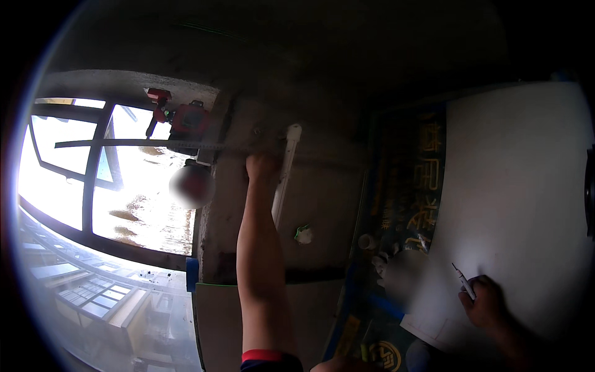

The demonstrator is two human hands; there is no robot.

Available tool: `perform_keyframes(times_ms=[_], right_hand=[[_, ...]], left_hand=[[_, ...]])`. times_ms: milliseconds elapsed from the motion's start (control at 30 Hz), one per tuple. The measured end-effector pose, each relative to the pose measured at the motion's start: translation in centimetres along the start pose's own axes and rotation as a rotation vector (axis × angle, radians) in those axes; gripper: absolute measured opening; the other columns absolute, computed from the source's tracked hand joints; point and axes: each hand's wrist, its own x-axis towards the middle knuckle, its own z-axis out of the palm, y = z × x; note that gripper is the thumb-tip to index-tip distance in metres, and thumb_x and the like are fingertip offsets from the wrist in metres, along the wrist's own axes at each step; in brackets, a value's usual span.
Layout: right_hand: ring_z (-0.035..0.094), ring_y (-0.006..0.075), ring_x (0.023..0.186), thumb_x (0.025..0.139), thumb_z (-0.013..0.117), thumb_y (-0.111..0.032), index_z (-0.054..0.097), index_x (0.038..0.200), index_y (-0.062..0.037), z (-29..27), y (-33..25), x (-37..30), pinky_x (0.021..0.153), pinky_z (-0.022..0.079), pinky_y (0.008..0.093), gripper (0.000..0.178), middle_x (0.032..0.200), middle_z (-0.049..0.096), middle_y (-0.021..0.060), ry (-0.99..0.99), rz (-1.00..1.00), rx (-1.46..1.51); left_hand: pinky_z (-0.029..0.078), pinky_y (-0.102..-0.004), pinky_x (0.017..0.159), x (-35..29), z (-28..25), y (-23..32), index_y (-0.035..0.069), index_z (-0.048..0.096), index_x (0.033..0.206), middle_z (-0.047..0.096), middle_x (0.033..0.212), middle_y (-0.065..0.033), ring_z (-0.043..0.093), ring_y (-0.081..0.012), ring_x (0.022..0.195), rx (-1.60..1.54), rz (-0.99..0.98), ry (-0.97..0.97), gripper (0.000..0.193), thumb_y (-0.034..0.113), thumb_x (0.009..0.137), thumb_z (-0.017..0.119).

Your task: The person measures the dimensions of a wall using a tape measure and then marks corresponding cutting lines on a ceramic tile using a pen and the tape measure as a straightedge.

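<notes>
Right hand (486, 304) clamped on a pen (463, 281), low on a white sheet (520, 186). Left of the sheet, dark blue banner (406, 186) with yellow characters. Left hand (260, 166) up on the grey concrete wall (322, 192), grip unclear, beside a white pipe (284, 173). Window (105, 186) farthest left, red device (186, 119) above.

White pipe (284, 173), red laser level (189, 119), white sheet (520, 186)

Bright window (118, 186) at left lights a bare concrete wall (322, 186)
</notes>
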Motion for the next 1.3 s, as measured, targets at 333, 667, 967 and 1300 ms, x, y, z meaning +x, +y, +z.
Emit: perform_keyframes(times_ms=[333, 667, 967, 1300], right_hand=[[0.061, 0.0361, 0.082, 0.076, 0.071, -0.016, 0.064, 0.084, -0.0032, 0.1, -0.2, 0.7, 0.074, 0.05, 0.0442, 0.017, 0.086, 0.061, 0.016, -0.022, -0.043, 0.024], [0.06, 0.0365, 0.082, 0.074, 0.072, -0.014, 0.063, 0.083, -0.0029, 1.0, 0.7, 0.4, 0.074, 0.05, 0.0443, 0.017, 0.086, 0.06, 0.0164, 0.001, -0.022, -0.012], [0.059, 0.0371, 0.082, 0.073, 0.072, -0.013, 0.062, 0.082, -0.0022, 1.0, 0.5, 0.2, 0.073, 0.049, 0.0446, 0.017, 0.086, 0.059, 0.0169, 0.044, -0.038, 0.035], [0.058, 0.0381, 0.08, 0.072, 0.072, -0.012, 0.059, 0.081, -0.0014, 0.7, 0.2, 0.3, 0.072, 0.048, 0.0455, 0.019, 0.084, 0.057, 0.0176, 0.052, -0.039, 0.025]], left_hand=[[0.053, -0.0419, 0.055, 0.0, 4.3, -1.4, 0.015, 0.071, 0.076, 0.07, 0.073, -0.0097, 0.069, -0.0272, 0.068, 0.055, -0.002, 0.075, 0.018, 0.021, 0.083, 0.056], [0.054, -0.0396, 0.072, 1.1, 0.5, -0.3, 0.007, 0.069, 0.1, 0.07, 0.091, -0.0126, 0.068, -0.0276, 0.084, -0.916, -0.638, -0.042, 0.037, 0.039, 0.091, 0.053], [0.052, -0.0433, 0.082, 0.8, -2.7, -4.0, 0.011, 0.069, 0.11, 0.07, 0.106, -0.0143, 0.067, -0.0327, 0.099, -0.753, -0.631, 0.29, 0.043, 0.045, 0.085, 0.06], [0.054, -0.0433, 0.081, 0.6, -2.6, -3.0, 0.014, 0.067, 0.11, 0.069, 0.103, -0.0154, 0.067, -0.0338, 0.096, -0.337, -0.449, 0.065, 0.038, 0.041, 0.085, 0.061]])
